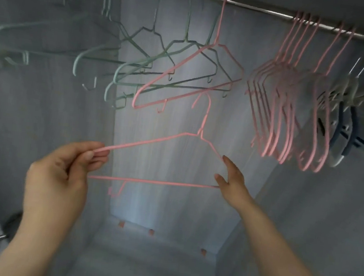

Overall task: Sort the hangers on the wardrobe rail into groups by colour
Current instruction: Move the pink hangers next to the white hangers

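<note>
Pink wire hanger [163,156] held off the silver metal wardrobe rail [248,5], below it, between two bare hands.

The left hand [59,173] pinches the hanger's left shoulder tip between thumb and fingers; the right hand [231,180] has its fingers spread loosely against the right end, touching it, though whether they grip I cannot tell. On the rail, about five pale green wire hangers [140,53] hang at the left, one pink hanger [190,79] among them at centre, about seven pink hangers bunched [293,109] to the right, then a few white and dark blue padded hangers [348,106] at the far right, too blurred to count.
</note>
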